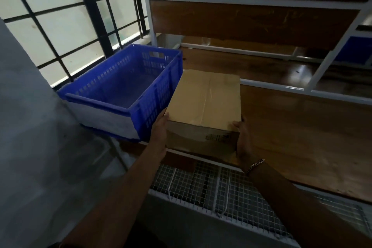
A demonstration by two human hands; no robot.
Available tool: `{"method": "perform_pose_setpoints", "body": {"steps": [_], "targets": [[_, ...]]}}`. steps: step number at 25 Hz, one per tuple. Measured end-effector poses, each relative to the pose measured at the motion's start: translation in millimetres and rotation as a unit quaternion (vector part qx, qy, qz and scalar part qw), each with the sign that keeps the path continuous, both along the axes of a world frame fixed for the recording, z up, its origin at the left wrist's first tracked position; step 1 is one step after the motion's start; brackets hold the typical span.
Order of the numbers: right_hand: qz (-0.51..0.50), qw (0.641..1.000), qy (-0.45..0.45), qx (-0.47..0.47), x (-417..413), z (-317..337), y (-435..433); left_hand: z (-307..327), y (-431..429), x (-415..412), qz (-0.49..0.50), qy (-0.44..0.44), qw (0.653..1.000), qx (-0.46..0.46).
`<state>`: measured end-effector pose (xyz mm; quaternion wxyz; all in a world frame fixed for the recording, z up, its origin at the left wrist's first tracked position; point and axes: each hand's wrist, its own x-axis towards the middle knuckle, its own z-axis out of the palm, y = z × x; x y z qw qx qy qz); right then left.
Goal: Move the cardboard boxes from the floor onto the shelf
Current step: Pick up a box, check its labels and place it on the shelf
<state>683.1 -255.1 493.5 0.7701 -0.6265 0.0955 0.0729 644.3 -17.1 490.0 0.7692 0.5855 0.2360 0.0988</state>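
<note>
Centrally in the frame, a closed cardboard box [205, 102] sits at the front edge of the wooden shelf [302, 137], its top flaps sealed by a strip of tape running front to back and a small dark print on its near face. Whether its base rests fully on the board cannot be told. The left hand [160, 129] grips the box's near-left corner, palm against the side and thumb hooked at the top edge; its other fingers are hidden behind the box. The right hand [244, 139] holds the near-right corner in the same way, thumb curled onto the top edge and palm along the side, with a chain bracelet [255, 165] at the wrist. Just left of the box, touching or nearly touching it, a blue slotted plastic crate [124, 94] stands on the same level, overhanging the shelf's left end. Below the box, lower centre, a white wire-mesh rack [201, 185] juts forward. Above, another wooden tier [251, 20] in a white metal frame spans the upper right. A window with dark bars [60, 26] fills the upper left, and grey floor lies at lower left.
</note>
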Motion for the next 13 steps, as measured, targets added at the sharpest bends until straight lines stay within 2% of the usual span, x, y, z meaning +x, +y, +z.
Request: {"method": "perform_pose_setpoints", "body": {"steps": [8, 13], "targets": [[-0.015, 0.999, -0.020, 0.021, 14, -27, 32, -14, 30, 16, -0.001, 0.020, 1.000, -0.006], [-0.019, 1.000, -0.015, 0.005, 17, -20, 45, -13, 38, 25, 0.008, 0.031, 0.999, -0.013]]}}
